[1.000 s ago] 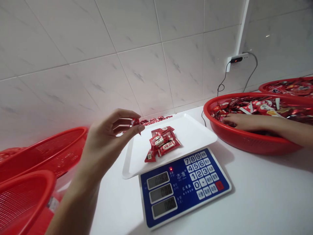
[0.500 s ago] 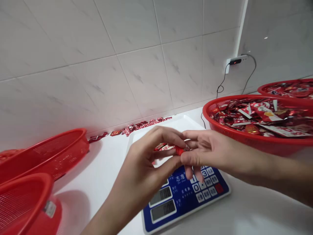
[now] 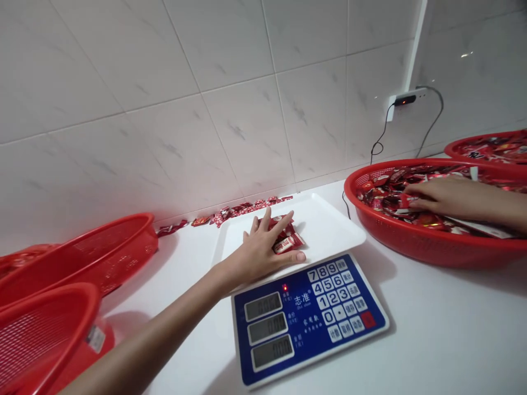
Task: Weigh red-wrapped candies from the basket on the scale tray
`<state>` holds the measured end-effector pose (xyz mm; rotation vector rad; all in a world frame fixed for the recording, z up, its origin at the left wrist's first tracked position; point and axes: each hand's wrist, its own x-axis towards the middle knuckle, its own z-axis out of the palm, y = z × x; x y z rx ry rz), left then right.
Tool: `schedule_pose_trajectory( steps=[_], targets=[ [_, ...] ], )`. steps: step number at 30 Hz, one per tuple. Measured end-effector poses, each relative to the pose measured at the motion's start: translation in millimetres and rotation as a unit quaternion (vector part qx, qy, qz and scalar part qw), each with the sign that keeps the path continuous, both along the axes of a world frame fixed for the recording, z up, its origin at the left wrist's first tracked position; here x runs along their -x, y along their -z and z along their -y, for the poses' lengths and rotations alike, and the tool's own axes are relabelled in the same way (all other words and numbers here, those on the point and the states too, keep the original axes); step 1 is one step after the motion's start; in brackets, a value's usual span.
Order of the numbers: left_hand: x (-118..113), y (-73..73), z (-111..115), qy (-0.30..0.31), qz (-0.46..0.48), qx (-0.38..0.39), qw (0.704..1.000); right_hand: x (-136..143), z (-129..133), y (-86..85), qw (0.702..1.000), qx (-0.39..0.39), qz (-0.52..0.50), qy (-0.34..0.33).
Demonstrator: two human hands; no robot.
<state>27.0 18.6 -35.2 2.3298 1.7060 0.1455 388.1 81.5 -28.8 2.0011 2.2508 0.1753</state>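
Note:
My left hand [image 3: 261, 247] rests over a small heap of red-wrapped candies [image 3: 285, 241] on the scale's white tray [image 3: 325, 230]. Its fingers are spread and grip nothing; they partly cover the heap. Off to the right, my right hand [image 3: 447, 197] is in a red basket [image 3: 411, 247] filled with wrapped candies and sachets. Its fingers are bent together at a red wrapped candy [image 3: 405, 201], and the far fingers are hidden. The blue scale panel [image 3: 310, 323] with keys and displays sits in front of the tray.
Red plastic baskets [image 3: 123, 241] stand at the left, one nearer me [image 3: 78, 329]. A row of wrapped candies [image 3: 242, 209] lies along the tiled wall. Another filled basket [image 3: 494, 148] is at the far right. A cable [image 3: 381, 145] hangs from a socket strip [image 3: 405, 101].
My hands, together over the scale around a small red wrapped item, have parted. The left is lowered, spread onto the tray's candies; the right has gone right into the filled basket.

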Motion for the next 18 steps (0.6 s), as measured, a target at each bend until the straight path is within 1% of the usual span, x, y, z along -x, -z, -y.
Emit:
schedule_pose_trajectory(
  steps=[2, 5, 7, 13, 16, 18],
  targets=[
    [-2.3, 2.9, -3.2, 0.015, 0.014, -0.027, 0.999, 0.2, 0.6, 2.3, 0.999, 0.030, 0.005, -0.029],
    [-2.3, 4.3, -7.8, 0.046, 0.030, -0.072, 0.996, 1.1, 2.2, 1.3, 0.998, 0.032, 0.003, -0.052],
    [-1.0, 4.5, -9.8, 0.052, 0.037, -0.094, 0.994, -0.5, 2.0, 1.2, 0.998, 0.032, 0.003, -0.057],
    [-0.4, 5.3, -8.0, 0.045, 0.007, -0.147, 0.988, -4.8, 1.6, 3.3, 0.997, 0.022, -0.020, -0.075],
    [-0.3, 5.6, -6.7, 0.024, 0.022, -0.168, 0.985, -1.8, 3.1, 2.0, 0.998, 0.028, -0.017, -0.053],
    [4.9, 0.8, -5.7, 0.025, 0.028, -0.169, 0.985, -0.7, 2.9, 2.2, 0.998, 0.031, -0.015, -0.047]
  ],
)
